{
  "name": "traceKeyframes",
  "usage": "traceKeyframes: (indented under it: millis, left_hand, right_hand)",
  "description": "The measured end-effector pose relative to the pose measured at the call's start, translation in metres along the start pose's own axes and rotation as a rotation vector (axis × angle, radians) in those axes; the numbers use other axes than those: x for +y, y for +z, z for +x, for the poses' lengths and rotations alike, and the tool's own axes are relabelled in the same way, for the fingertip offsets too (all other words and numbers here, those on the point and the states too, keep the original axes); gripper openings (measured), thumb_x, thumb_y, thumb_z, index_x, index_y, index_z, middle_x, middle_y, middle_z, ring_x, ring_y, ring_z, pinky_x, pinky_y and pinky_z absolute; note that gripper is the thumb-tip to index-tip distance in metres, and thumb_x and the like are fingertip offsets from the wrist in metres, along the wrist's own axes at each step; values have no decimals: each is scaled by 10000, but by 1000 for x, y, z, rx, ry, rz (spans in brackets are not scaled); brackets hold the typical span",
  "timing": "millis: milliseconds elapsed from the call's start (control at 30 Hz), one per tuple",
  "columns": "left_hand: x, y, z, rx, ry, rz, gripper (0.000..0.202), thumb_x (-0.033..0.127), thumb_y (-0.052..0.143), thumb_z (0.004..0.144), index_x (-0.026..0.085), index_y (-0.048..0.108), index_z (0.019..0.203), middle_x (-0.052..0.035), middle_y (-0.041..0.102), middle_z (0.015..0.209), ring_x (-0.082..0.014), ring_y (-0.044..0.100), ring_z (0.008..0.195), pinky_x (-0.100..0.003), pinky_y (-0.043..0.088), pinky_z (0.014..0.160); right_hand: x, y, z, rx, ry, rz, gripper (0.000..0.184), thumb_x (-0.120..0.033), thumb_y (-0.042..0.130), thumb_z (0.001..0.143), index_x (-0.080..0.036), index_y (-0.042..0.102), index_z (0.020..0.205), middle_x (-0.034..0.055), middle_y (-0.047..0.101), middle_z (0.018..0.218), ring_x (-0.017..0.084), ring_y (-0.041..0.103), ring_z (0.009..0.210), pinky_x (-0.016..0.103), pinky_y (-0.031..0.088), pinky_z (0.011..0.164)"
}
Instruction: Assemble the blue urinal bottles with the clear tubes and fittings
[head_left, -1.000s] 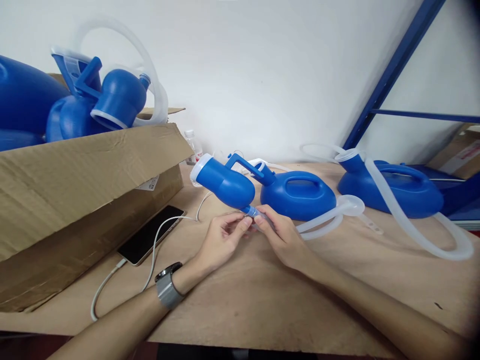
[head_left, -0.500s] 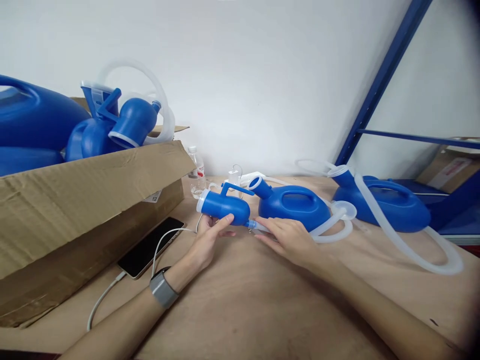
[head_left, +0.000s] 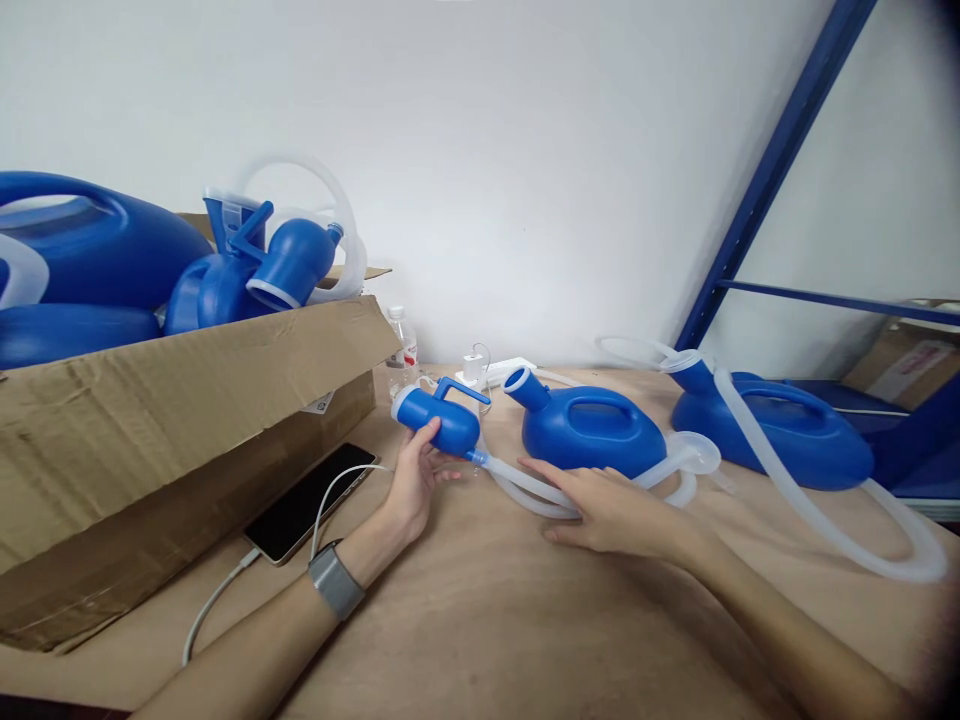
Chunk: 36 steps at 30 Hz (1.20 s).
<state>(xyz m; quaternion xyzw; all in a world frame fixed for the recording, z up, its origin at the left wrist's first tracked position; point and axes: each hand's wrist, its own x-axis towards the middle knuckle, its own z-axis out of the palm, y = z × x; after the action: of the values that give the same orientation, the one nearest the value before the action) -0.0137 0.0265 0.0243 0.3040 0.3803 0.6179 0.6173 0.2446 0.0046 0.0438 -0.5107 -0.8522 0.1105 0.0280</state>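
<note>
My left hand (head_left: pixel 420 470) holds a blue urinal cup (head_left: pixel 454 426) with a white rim and an angled handle, tilted with its spout low and to the right. A translucent tube (head_left: pixel 516 474) is fitted on that spout. My right hand (head_left: pixel 611 510) is closed loosely around the tube, index finger stretched above it and thumb below. Its other fingers are hidden. Beyond my right hand, the tube leads to a translucent round cap (head_left: pixel 701 452). Just behind stands a blue urinal bottle (head_left: pixel 592 432) with a slanted open neck.
Left, a cardboard box (head_left: pixel 202 370) holds several blue bottles and cups. A phone (head_left: pixel 300 512) with a white cable lies beside it. Behind are a water bottle (head_left: pixel 405 345) and a power strip (head_left: pixel 510 370). Another tubed blue bottle (head_left: pixel 780 435) stands right, near a blue shelf frame (head_left: pixel 765 190).
My right hand has slid right along the tube, away from the cup's spout, leaving the joint exposed. My left hand still holds the cup. The view has shifted slightly.
</note>
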Motion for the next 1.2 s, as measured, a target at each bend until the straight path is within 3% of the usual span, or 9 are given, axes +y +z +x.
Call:
traceKeyframes:
  millis: [67,167,233,300,500,633,767,900,1200]
  left_hand:
    - [4,-2,4,57,-19,-44,253,402,614,938,150,613,966,-37,706,795,-142,673,589,-226,559,505]
    - [9,-5,9,111,-30,-68,244,381,556,969,151,612,907,-40,686,760,-150,666,555,-241,563,495]
    - [11,-7,12,111,-46,-68,236,370,540,983,154,617,927,-46,695,779,-165,688,565,-253,571,501]
    - [11,-7,12,94,-71,-78,256,377,525,1000,147,630,960,-51,701,795,-170,699,566,-263,586,521]
    - [11,-5,5,-8,-150,-101,445,472,453,1038,94,661,1144,-144,750,991,-264,794,780,-277,594,550]
    - [13,-6,3,-96,-184,-56,553,543,412,1038,77,634,1236,-221,736,1191,-286,794,829,-301,602,589]
    - [13,-6,1,-215,-191,21,656,572,313,1048,69,608,1347,-242,707,1267,-308,786,876,-329,601,623]
    - [11,-6,-1,-338,-182,91,667,549,268,1049,98,611,1401,-223,686,1315,-313,774,933,-343,594,666]
    - [-10,-14,4,-586,-233,221,716,693,513,909,134,676,1327,-203,679,1285,-331,750,956,-354,570,702]
  right_hand:
    - [2,-14,-7,-158,58,18,927,-337,726,801,-310,358,1651,102,774,1188,387,722,1092,452,542,872]
    - [13,-34,-18,-202,78,13,635,-390,646,880,-335,570,1508,84,754,1271,383,706,1137,498,518,955]
    - [22,-43,-23,-112,38,-27,384,-417,545,967,-343,704,1309,58,762,1255,362,713,1120,491,519,940]
    - [31,-50,-27,5,-33,-109,328,-386,458,1017,-331,736,1182,48,784,1165,337,732,1041,453,531,856]
    - [41,-82,-24,408,-186,-274,377,-344,420,1018,-285,691,1274,99,775,1204,335,738,1018,425,532,800]
    - [41,-111,-8,575,-162,-178,327,-358,485,976,-276,677,1227,95,781,1081,325,729,928,410,512,771]
    - [38,-139,8,749,-72,51,221,-466,560,967,-260,635,935,40,671,766,246,610,678,361,434,658]
    - [37,-163,22,840,7,199,296,-479,586,971,-247,558,789,9,543,679,195,492,622,345,375,612]
    - [67,-187,75,914,199,237,273,-413,611,979,-249,555,769,23,585,726,212,541,688,358,414,658]
